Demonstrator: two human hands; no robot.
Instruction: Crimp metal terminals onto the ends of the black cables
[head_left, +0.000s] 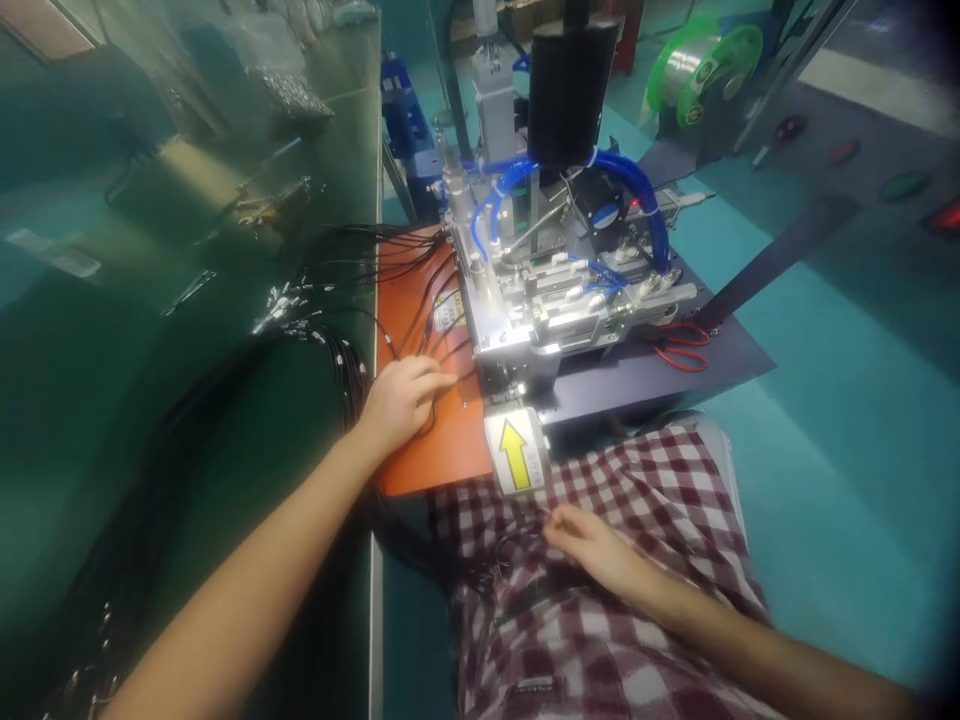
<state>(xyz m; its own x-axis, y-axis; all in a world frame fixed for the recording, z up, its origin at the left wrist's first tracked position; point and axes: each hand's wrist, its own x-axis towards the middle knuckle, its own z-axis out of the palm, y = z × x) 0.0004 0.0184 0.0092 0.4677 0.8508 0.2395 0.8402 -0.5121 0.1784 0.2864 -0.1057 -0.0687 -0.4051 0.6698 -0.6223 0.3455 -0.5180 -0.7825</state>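
Note:
My left hand rests over the orange plate, its fingers pinched around a thin black cable beside the metal machine. More black cables run from the machine's left side across the plate. My right hand hovers over my lap with thumb and fingers pressed together; whatever is between them is too small to make out. Just above it sits a white block with a yellow arrow at the machine's front. A bundle of black cables lies across the checkered cloth on my lap.
On the dark green table at left lie long black cables with shiny metal ends. A bag of small metal parts is farther back. Blue air tubes arch over the machine. A green wire spool stands back right.

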